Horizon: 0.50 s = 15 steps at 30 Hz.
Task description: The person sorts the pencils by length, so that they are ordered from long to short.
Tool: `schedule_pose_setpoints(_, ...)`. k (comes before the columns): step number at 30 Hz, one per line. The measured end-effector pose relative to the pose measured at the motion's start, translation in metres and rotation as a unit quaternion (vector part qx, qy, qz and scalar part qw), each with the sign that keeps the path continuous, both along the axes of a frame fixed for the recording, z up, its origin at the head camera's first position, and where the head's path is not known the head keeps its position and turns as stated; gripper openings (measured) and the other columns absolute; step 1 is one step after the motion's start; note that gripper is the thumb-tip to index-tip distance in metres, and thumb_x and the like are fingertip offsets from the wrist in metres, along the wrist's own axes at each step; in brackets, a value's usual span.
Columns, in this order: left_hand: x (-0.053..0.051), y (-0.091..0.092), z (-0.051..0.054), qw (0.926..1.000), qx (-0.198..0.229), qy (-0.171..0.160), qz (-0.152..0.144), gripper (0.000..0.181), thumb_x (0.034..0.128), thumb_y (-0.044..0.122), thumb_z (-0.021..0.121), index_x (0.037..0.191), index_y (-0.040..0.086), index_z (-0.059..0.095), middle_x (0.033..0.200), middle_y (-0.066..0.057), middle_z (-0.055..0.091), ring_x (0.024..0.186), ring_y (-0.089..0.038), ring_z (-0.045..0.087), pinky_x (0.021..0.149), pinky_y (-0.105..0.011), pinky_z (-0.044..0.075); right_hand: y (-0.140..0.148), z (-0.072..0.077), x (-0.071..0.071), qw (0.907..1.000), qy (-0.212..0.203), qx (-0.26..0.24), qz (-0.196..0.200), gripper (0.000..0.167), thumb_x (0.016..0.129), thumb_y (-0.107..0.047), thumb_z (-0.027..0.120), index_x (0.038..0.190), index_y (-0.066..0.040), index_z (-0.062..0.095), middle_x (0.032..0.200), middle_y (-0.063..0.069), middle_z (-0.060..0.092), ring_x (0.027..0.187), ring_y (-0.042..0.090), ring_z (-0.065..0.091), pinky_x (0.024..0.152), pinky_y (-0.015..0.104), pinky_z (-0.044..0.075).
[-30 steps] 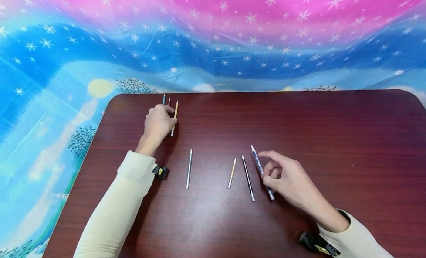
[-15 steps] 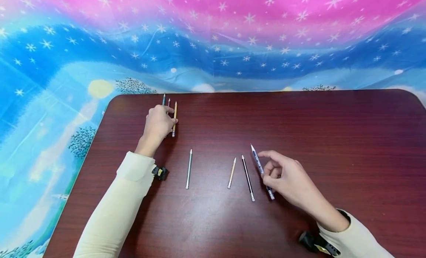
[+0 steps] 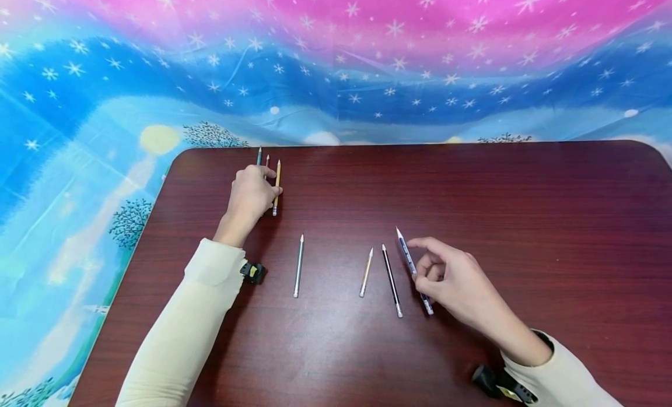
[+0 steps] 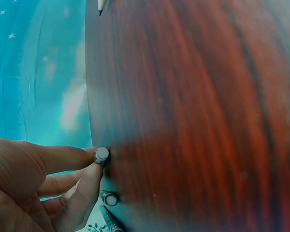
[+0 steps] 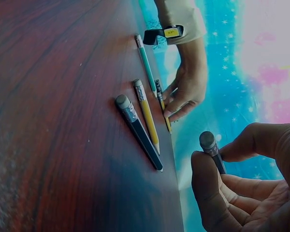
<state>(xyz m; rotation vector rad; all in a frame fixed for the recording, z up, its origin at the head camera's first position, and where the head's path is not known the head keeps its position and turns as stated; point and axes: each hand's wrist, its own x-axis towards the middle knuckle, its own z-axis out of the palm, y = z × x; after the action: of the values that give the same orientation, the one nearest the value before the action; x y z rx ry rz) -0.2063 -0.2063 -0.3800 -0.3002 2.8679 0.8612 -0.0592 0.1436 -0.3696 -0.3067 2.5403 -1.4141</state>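
Note:
At the far left of the table, my left hand (image 3: 252,191) pinches a yellow pencil (image 3: 277,188) between thumb and index finger. A teal pencil (image 3: 259,155) and a thin reddish-brown pencil (image 3: 268,159) lie beside it, partly hidden by that hand. In the left wrist view the eraser end of the pinched pencil (image 4: 102,154) faces the camera. On the right, my right hand (image 3: 454,279) holds a blue-and-white patterned pencil (image 3: 406,252), thumb near its lower half and index finger near its upper part. Its eraser end (image 5: 209,141) shows in the right wrist view.
Between the hands lie a teal-grey pencil (image 3: 298,267), a short yellow pencil (image 3: 366,273) and a black pencil (image 3: 391,281), tips pointing away. They rest on a dark red wooden table (image 3: 525,209). A snowflake-patterned cloth (image 3: 336,63) hangs behind the table's far edge.
The yellow pencil in my left hand has turned slightly, its eraser end shifting a little right, so it points more directly away. The right hand and its pencil stay put.

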Motion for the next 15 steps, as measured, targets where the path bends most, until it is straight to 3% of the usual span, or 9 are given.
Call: schedule_pose_setpoints(15,-0.0009,-0.0005,0.0004,0.9999,0.006,-0.01,0.004,0.033,0.1027,0.015,0.068,0.134,0.004,0.069,0.116,-0.022,0.075,0.071,-0.021,0.075,0.057,-0.026,0.059,-0.0005,0.001,0.0002,1.0,0.002,0.007,-0.001,0.053,0.081,0.009,0.067,0.132,-0.003,0.064,0.078,-0.001,0.062,0.061,0.002,0.058,0.056,0.021,0.047)
